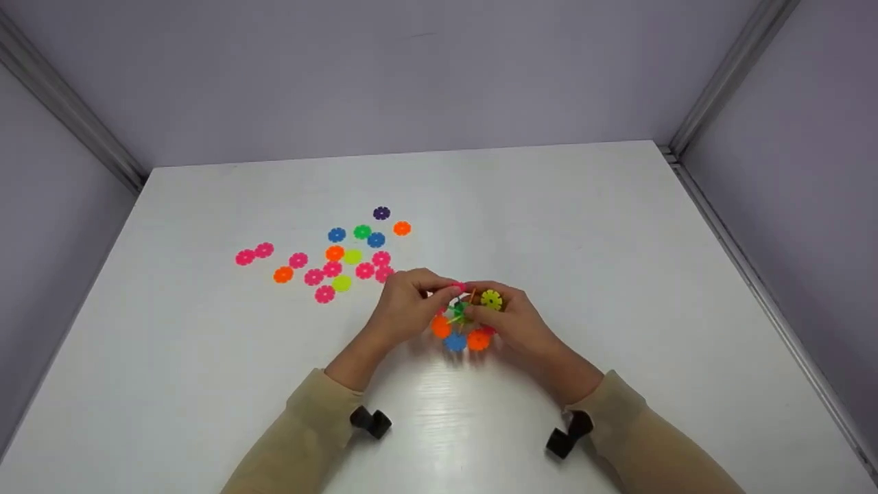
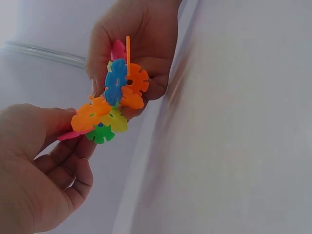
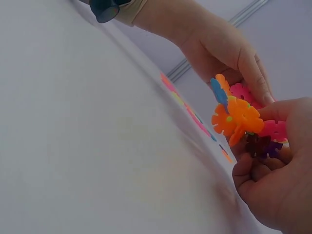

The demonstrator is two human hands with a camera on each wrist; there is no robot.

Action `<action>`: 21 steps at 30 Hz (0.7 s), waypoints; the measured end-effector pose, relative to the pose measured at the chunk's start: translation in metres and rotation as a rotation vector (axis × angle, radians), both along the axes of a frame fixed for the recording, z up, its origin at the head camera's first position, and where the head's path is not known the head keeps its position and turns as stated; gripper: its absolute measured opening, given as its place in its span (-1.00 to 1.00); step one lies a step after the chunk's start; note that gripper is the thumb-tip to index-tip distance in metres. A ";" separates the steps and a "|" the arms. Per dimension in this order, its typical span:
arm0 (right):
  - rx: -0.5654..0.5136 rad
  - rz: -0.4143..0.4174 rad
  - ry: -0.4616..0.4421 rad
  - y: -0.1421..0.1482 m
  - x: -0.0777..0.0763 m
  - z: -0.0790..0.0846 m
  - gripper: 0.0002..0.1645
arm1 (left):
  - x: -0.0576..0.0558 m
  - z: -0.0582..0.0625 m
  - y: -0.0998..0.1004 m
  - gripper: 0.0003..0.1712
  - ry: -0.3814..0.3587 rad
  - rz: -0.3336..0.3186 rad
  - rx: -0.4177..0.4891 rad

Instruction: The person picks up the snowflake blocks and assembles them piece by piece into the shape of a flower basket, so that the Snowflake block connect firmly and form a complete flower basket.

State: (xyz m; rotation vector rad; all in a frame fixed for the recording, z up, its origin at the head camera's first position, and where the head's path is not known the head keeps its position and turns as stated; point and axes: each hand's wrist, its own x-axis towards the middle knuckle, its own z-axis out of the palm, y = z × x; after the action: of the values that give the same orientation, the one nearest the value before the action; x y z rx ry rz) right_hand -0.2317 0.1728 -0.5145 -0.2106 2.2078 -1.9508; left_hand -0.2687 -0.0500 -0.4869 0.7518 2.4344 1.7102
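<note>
Head view: the left hand [image 1: 409, 302] pinches a pink disc [image 1: 459, 287] between thumb and forefinger at the top of a cluster of joined plastic discs [image 1: 461, 313]. The right hand [image 1: 518, 319] grips the cluster from the other side, thumb near its green middle, fingers curled behind it. The cluster is raised above the bench [image 1: 206, 377], with a blue disc [image 1: 455, 342] and an orange disc [image 1: 479, 339] on its near side and a yellow disc [image 1: 491, 300] beside the right fingers. Loose discs lie flat beyond and to the left of the left hand, mostly pink, with a purple disc [image 1: 381, 213] farthest back. Black devices [image 1: 370, 422] sit at both cuffs.
</note>
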 end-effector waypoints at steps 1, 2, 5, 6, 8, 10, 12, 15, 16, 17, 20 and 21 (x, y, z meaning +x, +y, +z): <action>0.002 -0.002 0.005 0.000 0.000 0.000 -0.53 | 0.000 -0.001 0.000 -0.82 0.004 -0.006 0.006; 0.003 -0.007 0.006 0.000 0.000 0.000 -0.54 | 0.000 -0.002 0.001 -0.82 0.007 -0.011 0.012; 0.008 -0.014 0.006 0.001 -0.001 0.001 -0.54 | 0.000 -0.004 0.002 -0.82 0.009 -0.013 0.023; 0.010 -0.016 0.003 0.001 -0.001 0.001 -0.54 | 0.000 -0.005 0.002 -0.82 0.009 -0.011 0.027; 0.002 -0.020 -0.003 0.000 -0.001 0.001 -0.52 | 0.000 -0.006 0.002 -0.82 0.005 0.009 0.034; -0.040 -0.013 -0.019 0.000 -0.002 0.002 -0.48 | 0.001 -0.006 0.002 -0.82 0.002 0.035 0.058; -0.113 0.002 -0.035 0.000 -0.002 0.002 -0.43 | 0.001 -0.007 0.001 -0.82 -0.008 0.072 0.091; -0.223 0.025 -0.064 0.000 -0.002 0.001 -0.39 | 0.000 -0.008 0.001 -0.82 -0.012 0.121 0.136; -0.243 0.029 -0.071 0.000 -0.002 0.001 -0.38 | 0.000 -0.009 0.001 -0.82 -0.013 0.132 0.147; -0.250 0.029 -0.078 0.000 -0.002 0.001 -0.38 | -0.001 -0.009 0.001 -0.82 -0.017 0.141 0.152; -0.215 0.009 -0.090 0.001 -0.001 0.000 -0.40 | -0.001 -0.008 0.001 -0.82 -0.013 0.142 0.140; -0.193 -0.003 -0.091 0.001 -0.001 0.000 -0.41 | -0.001 -0.008 0.001 -0.82 -0.014 0.136 0.129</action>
State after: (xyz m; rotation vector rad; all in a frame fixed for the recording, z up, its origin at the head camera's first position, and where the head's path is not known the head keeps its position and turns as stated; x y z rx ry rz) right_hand -0.2328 0.1735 -0.5146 -0.1424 1.9653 -2.1310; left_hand -0.2693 -0.0488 -0.4946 0.5960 2.4368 1.9302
